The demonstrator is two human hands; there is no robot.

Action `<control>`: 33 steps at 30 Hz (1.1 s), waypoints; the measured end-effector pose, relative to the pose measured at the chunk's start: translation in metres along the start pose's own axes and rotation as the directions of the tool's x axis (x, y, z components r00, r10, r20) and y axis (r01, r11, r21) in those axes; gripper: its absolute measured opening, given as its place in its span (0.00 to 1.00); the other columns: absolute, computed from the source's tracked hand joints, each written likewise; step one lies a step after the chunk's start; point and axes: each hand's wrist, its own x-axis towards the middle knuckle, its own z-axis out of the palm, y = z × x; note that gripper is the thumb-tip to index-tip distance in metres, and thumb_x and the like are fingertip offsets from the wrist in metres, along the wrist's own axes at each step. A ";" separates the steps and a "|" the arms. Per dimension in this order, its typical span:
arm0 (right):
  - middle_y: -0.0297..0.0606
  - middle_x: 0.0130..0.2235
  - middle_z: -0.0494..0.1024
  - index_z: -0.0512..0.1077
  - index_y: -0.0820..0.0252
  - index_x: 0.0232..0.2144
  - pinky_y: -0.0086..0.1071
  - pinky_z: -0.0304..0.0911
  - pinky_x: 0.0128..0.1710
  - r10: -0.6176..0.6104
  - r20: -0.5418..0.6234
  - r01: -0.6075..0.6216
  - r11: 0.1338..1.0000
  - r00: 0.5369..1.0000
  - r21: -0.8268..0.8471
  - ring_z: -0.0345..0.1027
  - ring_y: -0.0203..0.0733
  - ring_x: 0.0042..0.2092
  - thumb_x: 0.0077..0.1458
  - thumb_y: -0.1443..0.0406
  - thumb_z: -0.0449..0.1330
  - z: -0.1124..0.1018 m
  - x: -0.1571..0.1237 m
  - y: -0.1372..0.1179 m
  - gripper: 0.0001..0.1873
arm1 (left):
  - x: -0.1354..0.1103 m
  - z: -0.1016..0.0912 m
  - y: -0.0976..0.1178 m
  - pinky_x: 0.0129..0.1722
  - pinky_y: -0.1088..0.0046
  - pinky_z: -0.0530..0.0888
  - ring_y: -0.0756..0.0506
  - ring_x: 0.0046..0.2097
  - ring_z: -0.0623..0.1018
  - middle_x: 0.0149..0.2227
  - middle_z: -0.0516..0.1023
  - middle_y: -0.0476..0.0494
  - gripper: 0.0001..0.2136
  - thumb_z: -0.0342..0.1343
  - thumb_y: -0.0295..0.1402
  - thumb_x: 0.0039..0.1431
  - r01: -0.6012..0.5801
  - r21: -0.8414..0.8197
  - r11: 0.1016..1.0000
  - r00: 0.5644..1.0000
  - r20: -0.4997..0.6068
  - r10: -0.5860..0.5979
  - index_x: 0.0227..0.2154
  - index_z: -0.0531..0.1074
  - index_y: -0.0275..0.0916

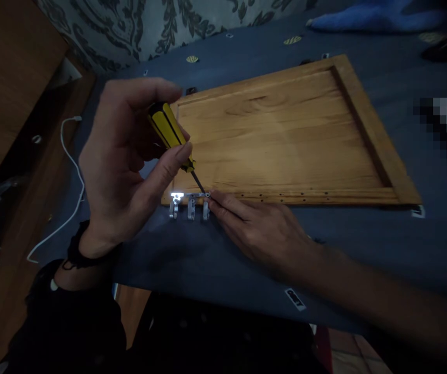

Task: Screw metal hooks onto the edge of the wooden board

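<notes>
My left hand [124,161] is closed around the yellow and black handle of a screwdriver [171,134]. Its thin shaft slants down to a shiny metal hook rack [190,200] that sits against the near left edge of a wooden panel [285,135]. My right hand [254,226] rests on the dark blue cloth, its fingertips pressed together against the right end of the hook rack beside the screwdriver tip. The rack carries three small hooks that hang over the panel's edge.
The panel lies on a dark blue patterned cloth [363,244]. A white cable [73,171] trails down the left side over a wooden floor. A blue fabric item [375,18] lies at the back right. A row of small holes runs along the panel's near edge.
</notes>
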 end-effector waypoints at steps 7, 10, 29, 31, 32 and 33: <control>0.42 0.58 0.79 0.77 0.66 0.55 0.34 0.74 0.30 -0.013 0.030 0.013 1.000 0.999 -0.003 0.80 0.41 0.42 0.68 0.73 0.52 0.002 -0.001 0.000 0.19 | -0.003 0.005 0.000 0.39 0.67 0.83 0.44 0.43 0.79 0.48 0.74 0.45 0.18 0.65 0.48 0.61 0.039 -0.052 0.998 0.999 0.033 -0.037 0.53 0.77 0.55; 0.42 0.58 0.79 0.77 0.67 0.55 0.35 0.73 0.29 -0.010 0.016 0.010 1.000 1.000 0.004 0.80 0.41 0.41 0.67 0.73 0.53 0.003 -0.001 0.001 0.18 | -0.005 0.006 -0.003 0.42 0.66 0.82 0.45 0.44 0.80 0.49 0.74 0.46 0.19 0.65 0.48 0.61 0.050 -0.055 0.997 0.998 0.050 -0.047 0.54 0.75 0.55; 0.44 0.60 0.77 0.75 0.66 0.58 0.33 0.74 0.34 -0.005 0.043 0.006 1.000 0.999 -0.014 0.80 0.42 0.45 0.67 0.74 0.52 0.004 -0.003 0.001 0.21 | -0.007 0.003 0.003 0.40 0.70 0.84 0.43 0.53 0.80 0.50 0.80 0.50 0.22 0.70 0.35 0.58 -0.032 0.079 0.996 0.997 0.072 0.026 0.55 0.76 0.49; 0.44 0.60 0.77 0.75 0.66 0.58 0.33 0.74 0.33 -0.007 0.039 0.008 1.000 0.999 -0.006 0.80 0.42 0.45 0.67 0.74 0.52 0.004 -0.003 0.000 0.21 | -0.006 0.001 0.002 0.41 0.70 0.84 0.44 0.54 0.80 0.52 0.80 0.52 0.22 0.69 0.37 0.59 -0.027 0.046 0.999 0.995 0.094 0.022 0.57 0.75 0.50; 0.44 0.60 0.77 0.74 0.66 0.58 0.33 0.74 0.33 -0.008 0.038 0.008 1.000 0.999 -0.002 0.80 0.43 0.44 0.67 0.74 0.52 0.004 -0.003 0.000 0.21 | -0.006 0.001 0.002 0.41 0.70 0.85 0.44 0.52 0.81 0.53 0.79 0.53 0.22 0.68 0.37 0.60 -0.030 0.012 0.999 0.993 0.111 0.029 0.57 0.74 0.50; 0.45 0.60 0.77 0.74 0.67 0.58 0.33 0.73 0.33 -0.008 0.037 0.007 1.000 0.999 0.004 0.79 0.43 0.44 0.67 0.74 0.52 0.003 -0.003 0.000 0.21 | -0.005 0.000 0.002 0.42 0.71 0.85 0.45 0.50 0.82 0.54 0.79 0.53 0.22 0.67 0.37 0.62 -0.017 -0.015 1.000 0.992 0.126 0.018 0.58 0.73 0.49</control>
